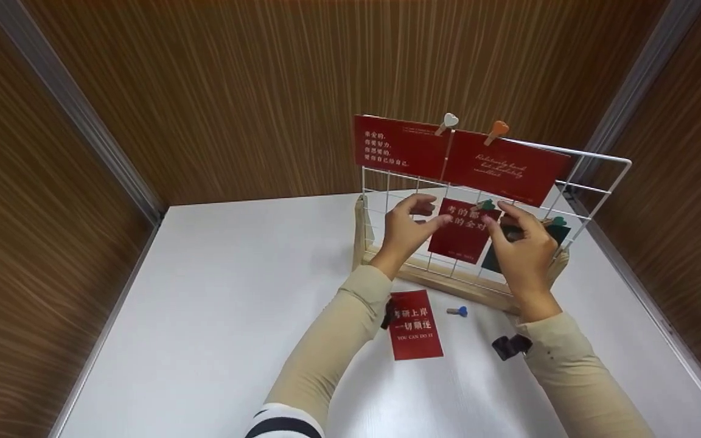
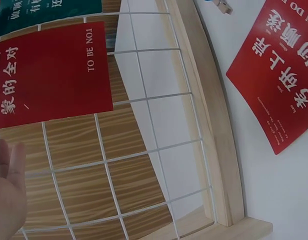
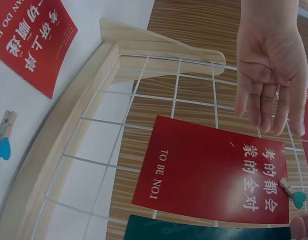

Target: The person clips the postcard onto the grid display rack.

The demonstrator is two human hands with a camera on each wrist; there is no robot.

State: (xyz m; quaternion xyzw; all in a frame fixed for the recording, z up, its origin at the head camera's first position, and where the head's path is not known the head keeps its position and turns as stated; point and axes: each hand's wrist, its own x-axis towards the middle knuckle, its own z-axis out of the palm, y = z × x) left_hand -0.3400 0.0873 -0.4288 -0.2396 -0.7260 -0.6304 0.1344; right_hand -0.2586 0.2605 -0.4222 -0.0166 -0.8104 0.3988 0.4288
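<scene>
A red card (image 1: 459, 240) with white lettering hangs on the white wire grid (image 3: 194, 102), held by a wooden clip with a green heart (image 1: 486, 205) at its top edge. My left hand (image 1: 410, 226) is just left of this card, fingers loosely extended, thumb tip near its edge. On the other side, my right hand (image 1: 524, 246) has thumb and forefinger parted beside the clip. In the right wrist view the clip (image 3: 293, 194) grips the card, with my right fingertips (image 3: 300, 227) just apart from it. Partly behind my right hand hangs a dark green card (image 1: 491, 260).
Two red cards hang along the grid's top, with a white heart clip (image 1: 449, 120) and an orange heart clip (image 1: 498, 129). A wooden base (image 1: 448, 283) supports the grid. On the white table lie another red card (image 1: 416, 334) and a blue heart clip (image 1: 459, 311).
</scene>
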